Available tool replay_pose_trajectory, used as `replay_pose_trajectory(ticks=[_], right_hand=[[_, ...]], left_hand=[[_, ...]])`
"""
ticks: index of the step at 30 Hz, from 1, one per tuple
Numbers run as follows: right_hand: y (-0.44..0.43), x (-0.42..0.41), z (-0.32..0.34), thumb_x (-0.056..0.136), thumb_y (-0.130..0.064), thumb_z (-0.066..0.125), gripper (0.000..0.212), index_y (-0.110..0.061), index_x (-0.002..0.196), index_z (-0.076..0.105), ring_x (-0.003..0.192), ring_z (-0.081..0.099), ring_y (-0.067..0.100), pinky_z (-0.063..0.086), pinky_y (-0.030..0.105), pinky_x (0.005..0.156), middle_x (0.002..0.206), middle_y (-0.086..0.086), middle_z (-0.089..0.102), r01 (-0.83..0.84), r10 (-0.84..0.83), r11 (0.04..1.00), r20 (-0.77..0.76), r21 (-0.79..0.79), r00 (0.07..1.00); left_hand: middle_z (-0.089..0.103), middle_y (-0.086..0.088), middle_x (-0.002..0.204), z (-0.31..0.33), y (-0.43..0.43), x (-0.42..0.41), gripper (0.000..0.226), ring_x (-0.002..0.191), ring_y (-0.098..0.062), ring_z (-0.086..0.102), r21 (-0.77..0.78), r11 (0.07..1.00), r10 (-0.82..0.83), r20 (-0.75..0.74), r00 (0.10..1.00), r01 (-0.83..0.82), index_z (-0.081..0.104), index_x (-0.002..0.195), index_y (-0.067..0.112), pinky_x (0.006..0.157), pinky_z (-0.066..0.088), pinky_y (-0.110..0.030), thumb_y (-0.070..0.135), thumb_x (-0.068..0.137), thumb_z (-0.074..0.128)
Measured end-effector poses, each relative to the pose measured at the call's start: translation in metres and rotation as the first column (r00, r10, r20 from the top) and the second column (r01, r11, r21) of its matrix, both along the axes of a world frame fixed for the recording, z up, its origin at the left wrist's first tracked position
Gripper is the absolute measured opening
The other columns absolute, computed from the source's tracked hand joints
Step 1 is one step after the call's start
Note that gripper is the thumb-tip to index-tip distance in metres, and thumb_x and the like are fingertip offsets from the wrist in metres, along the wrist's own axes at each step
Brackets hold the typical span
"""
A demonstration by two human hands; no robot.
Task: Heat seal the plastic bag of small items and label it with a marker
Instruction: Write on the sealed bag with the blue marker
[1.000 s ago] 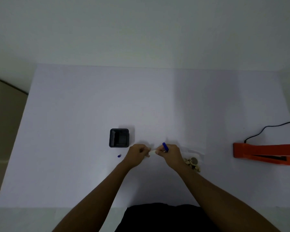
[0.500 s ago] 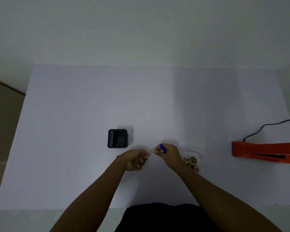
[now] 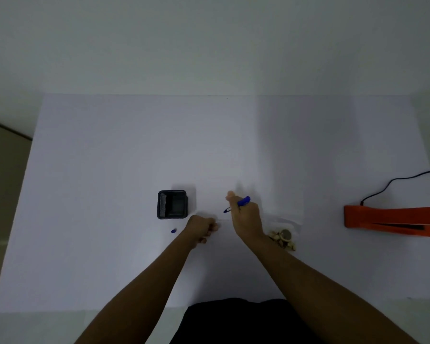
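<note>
My right hand point(image 3: 246, 217) grips a blue marker point(image 3: 238, 203), tip pointing down-left just above the white table. My left hand point(image 3: 201, 228) is a closed fist beside it, to the left; what it holds, if anything, is hidden by the fingers. The clear plastic bag point(image 3: 287, 223) lies just right of my right wrist, with small tan items point(image 3: 284, 238) bunched at its near end. The orange heat sealer point(image 3: 392, 219) sits at the right edge, its black cord point(image 3: 392, 184) running off to the right.
A black square holder point(image 3: 171, 204) stands left of my hands. A small blue piece point(image 3: 173, 230) lies on the table in front of it. The white table point(image 3: 134, 145) stretches back to a pale wall.
My hands have drawn apart. The right hand lifted and turned the marker so its tip shows; the left fist slid left and toward me. The blue piece is uncovered again.
</note>
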State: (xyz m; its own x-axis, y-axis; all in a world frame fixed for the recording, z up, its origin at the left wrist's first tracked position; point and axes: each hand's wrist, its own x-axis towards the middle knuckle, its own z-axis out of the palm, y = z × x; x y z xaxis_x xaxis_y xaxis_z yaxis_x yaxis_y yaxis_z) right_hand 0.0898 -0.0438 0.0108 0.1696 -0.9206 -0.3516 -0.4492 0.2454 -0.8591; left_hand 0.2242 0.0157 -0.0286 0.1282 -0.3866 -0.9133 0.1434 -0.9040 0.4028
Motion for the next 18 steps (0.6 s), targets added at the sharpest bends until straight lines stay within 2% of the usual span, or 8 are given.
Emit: replay_pose_trajectory(ticks=[1,3,4,5,8,11,16,18], right_hand=[[0.006,0.002,-0.004,0.095,-0.044,0.052,0.041,-0.015,0.074,0.071,0.055,0.059,0.004,0.052,0.03,0.06,0.061,0.0,0.065,-0.037,0.036,0.999,0.034,0.024,0.999],[0.019,0.007,-0.012,0.094,-0.043,0.056,0.035,-0.012,0.097,0.073,0.075,0.069,0.011,0.058,0.031,0.075,0.085,0.008,0.074,-0.083,0.075,0.993,0.09,0.088,0.993],[0.023,0.008,-0.019,0.093,-0.043,0.057,0.036,-0.012,0.108,0.07,0.084,0.07,0.013,0.057,0.031,0.081,0.096,0.008,0.075,-0.091,0.082,0.99,0.087,0.109,0.993],[0.026,0.008,-0.025,0.094,-0.04,0.058,0.032,-0.014,0.109,0.068,0.086,0.069,0.012,0.056,0.028,0.081,0.098,0.005,0.073,-0.103,0.094,0.989,0.083,0.11,0.992],[0.032,0.006,-0.04,0.095,-0.024,0.06,0.013,-0.012,0.091,0.059,0.075,0.062,0.016,0.055,0.027,0.067,0.083,0.006,0.064,-0.18,0.178,0.983,0.036,0.03,0.983],[0.038,0.003,-0.052,0.095,-0.018,0.057,0.011,-0.011,0.088,0.059,0.075,0.062,0.018,0.055,0.035,0.07,0.081,0.006,0.063,-0.26,0.26,0.965,-0.016,0.019,0.965],[0.036,0.003,-0.063,0.095,-0.018,0.057,0.012,-0.009,0.089,0.063,0.076,0.063,0.014,0.055,0.03,0.071,0.082,0.004,0.065,-0.263,0.264,0.965,-0.037,0.018,0.964],[0.035,0.003,-0.065,0.095,-0.018,0.057,0.013,-0.009,0.09,0.064,0.077,0.064,0.014,0.055,0.027,0.071,0.082,0.006,0.066,-0.254,0.254,0.967,-0.032,0.026,0.967]], left_hand=[[0.065,-0.006,0.068,-0.004,0.0,-0.003,0.028,0.054,-0.014,0.049,-0.02,0.999,-0.031,0.063,0.998,0.032,0.069,0.084,0.002,0.049,0.04,-0.025,0.022,0.096,0.054],[0.067,-0.015,0.077,-0.012,0.002,-0.008,0.03,0.058,-0.017,0.054,-0.065,0.99,-0.114,0.183,0.976,0.127,0.07,0.086,-0.002,0.053,0.046,-0.029,0.022,0.096,0.055],[0.068,-0.019,0.079,-0.014,0.003,-0.01,0.03,0.06,-0.019,0.057,-0.09,0.979,-0.155,0.238,0.959,0.181,0.071,0.082,-0.001,0.058,0.05,-0.033,0.021,0.096,0.056],[0.069,-0.019,0.078,-0.016,0.004,-0.012,0.03,0.063,-0.02,0.059,-0.112,0.966,-0.192,0.293,0.936,0.233,0.07,0.076,0.002,0.065,0.054,-0.036,0.02,0.096,0.056],[0.062,-0.008,0.067,-0.013,0.01,-0.018,0.033,0.062,-0.019,0.058,-0.139,0.921,-0.265,0.457,0.849,0.363,0.06,0.064,0.011,0.069,0.055,-0.039,0.016,0.095,0.052],[0.068,-0.008,0.081,-0.012,0.017,-0.024,0.023,0.07,-0.02,0.063,-0.15,0.875,-0.311,0.555,0.772,0.461,0.065,0.084,0.008,0.068,0.054,-0.033,0.012,0.097,0.046],[0.072,-0.01,0.1,-0.006,0.021,-0.026,0.02,0.086,-0.024,0.069,-0.098,0.782,-0.417,0.652,0.634,0.615,0.064,0.107,0.007,0.076,0.054,-0.029,0.011,0.098,0.046],[0.072,-0.009,0.101,-0.004,0.019,-0.024,0.02,0.087,-0.024,0.07,-0.077,0.751,-0.445,0.675,0.589,0.655,0.063,0.108,0.009,0.078,0.056,-0.031,0.015,0.098,0.047]])
